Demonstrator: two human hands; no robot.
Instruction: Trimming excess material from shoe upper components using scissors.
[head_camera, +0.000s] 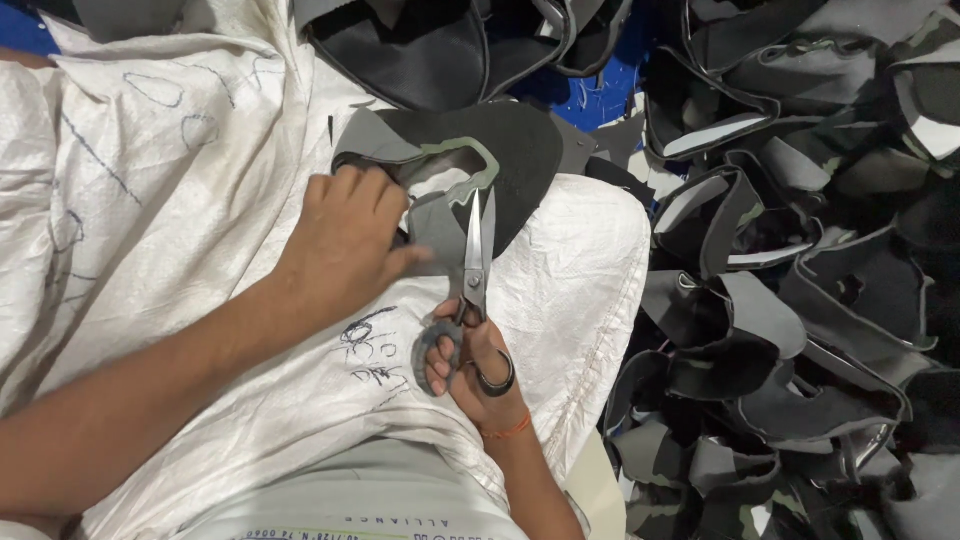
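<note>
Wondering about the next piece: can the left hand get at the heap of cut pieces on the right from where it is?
Probably not directly: the left hand is pressing the grey piece, and the right hand with the scissors lies between it and the heap.

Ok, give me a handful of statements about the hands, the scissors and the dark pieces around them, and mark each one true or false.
1. The right hand holds the scissors by the handles. True.
2. The scissors point toward the person's body. False: the blades point away, up toward the dark piece.
3. The left hand rests on the dark piece. True.
4. The work lies on a bare wooden table. False: it lies on a white woven sack.
5. A pile of dark cut pieces lies to the right. True.
6. The right wrist is bare. False: it wears an orange thread.
</note>
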